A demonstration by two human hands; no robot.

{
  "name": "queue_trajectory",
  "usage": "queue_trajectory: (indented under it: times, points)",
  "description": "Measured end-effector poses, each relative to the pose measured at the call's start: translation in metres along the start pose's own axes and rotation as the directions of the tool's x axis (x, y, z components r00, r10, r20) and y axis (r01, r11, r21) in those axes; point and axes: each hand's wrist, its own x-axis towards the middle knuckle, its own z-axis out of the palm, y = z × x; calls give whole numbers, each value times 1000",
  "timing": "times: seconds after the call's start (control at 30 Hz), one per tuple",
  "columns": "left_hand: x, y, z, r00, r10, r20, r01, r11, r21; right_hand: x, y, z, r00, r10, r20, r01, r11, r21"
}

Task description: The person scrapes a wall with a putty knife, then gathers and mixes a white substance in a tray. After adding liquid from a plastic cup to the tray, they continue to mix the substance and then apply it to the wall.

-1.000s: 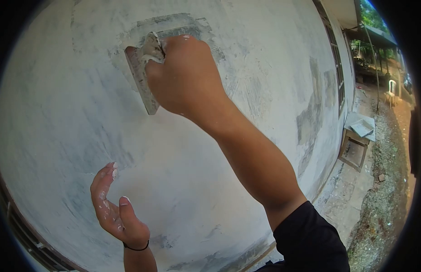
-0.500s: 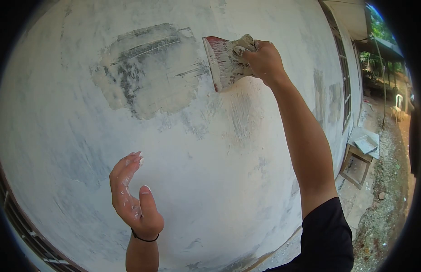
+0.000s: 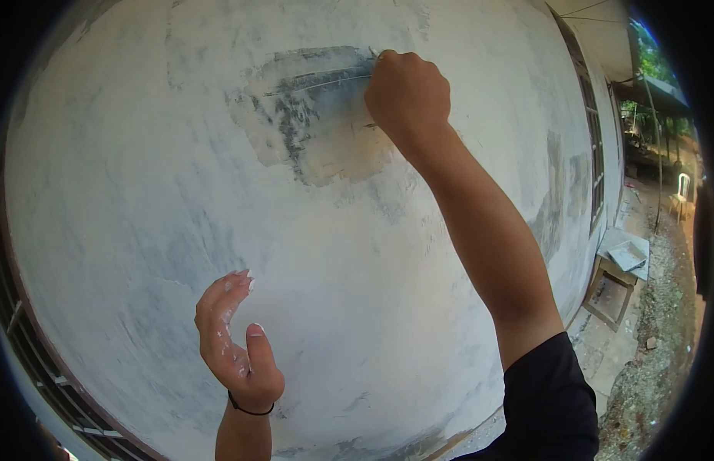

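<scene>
My right hand (image 3: 409,91) is closed in a fist high against the whitish wall (image 3: 334,276), at the right edge of a grey damp-looking patch (image 3: 334,115). Only a small pale tip of the scraper (image 3: 374,52) shows above the knuckles; its blade is hidden behind the hand. Lower left, my left hand (image 3: 238,338) is raised in front of the wall, fingers curved and thumb apart, holding nothing. White paste is smeared on its fingertips and palm, and a dark band circles the wrist.
A barred window (image 3: 591,115) is at the right, another (image 3: 46,369) at the lower left. A wooden stand (image 3: 609,296) with a pale tray (image 3: 627,255) is on the ground at right. A white chair (image 3: 682,187) stands farther back.
My right hand has turned and moved left onto the patch's right edge, so the scraper blade no longer shows. The view has shifted slightly; my left hand keeps its pose.
</scene>
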Motion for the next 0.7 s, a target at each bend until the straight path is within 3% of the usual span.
queue_trajectory:
  times: [0.07, 0.13, 0.2, 0.33, 0.37, 0.53, 0.6, 0.63, 0.7]
  points:
    - [-5, -3, -19, 1000, 14, 12, -14, 999, 44, -4, -42, 13, 999, -37, -7, 37, 998, 42]
    - [-11, -8, -41, 1000, 9, 9, -9, 998, 62, -5, -84, 16, 991, -56, 119, 51, 998, 39]
    - [-17, -13, -62, 1000, 4, 10, -5, 997, 74, -13, -129, 12, 981, -93, 171, 67, 986, 151]
    - [-25, -24, -88, 998, -55, -16, 57, 993, 102, -48, -213, -2, 974, -225, -16, 216, 914, 344]
    - [-26, -25, -91, 997, -77, -29, 79, 992, 100, -53, -229, -8, 966, -256, 28, 229, 903, 364]
    - [-25, -25, -97, 993, -113, -17, 114, 987, 109, -59, -238, -49, 921, -379, 90, 282, 808, 517]
    - [-25, -26, -94, 995, -101, -15, 102, 988, 112, -52, -221, -56, 961, -262, 91, 118, 683, 721]
    - [-24, -25, -92, 995, -100, -12, 100, 988, 121, -46, -206, -63, 940, -233, 251, -39, 655, 755]
    - [-22, -22, -83, 995, -95, -8, 96, 987, 129, -30, -177, -50, 921, -175, 347, -204, 544, 814]
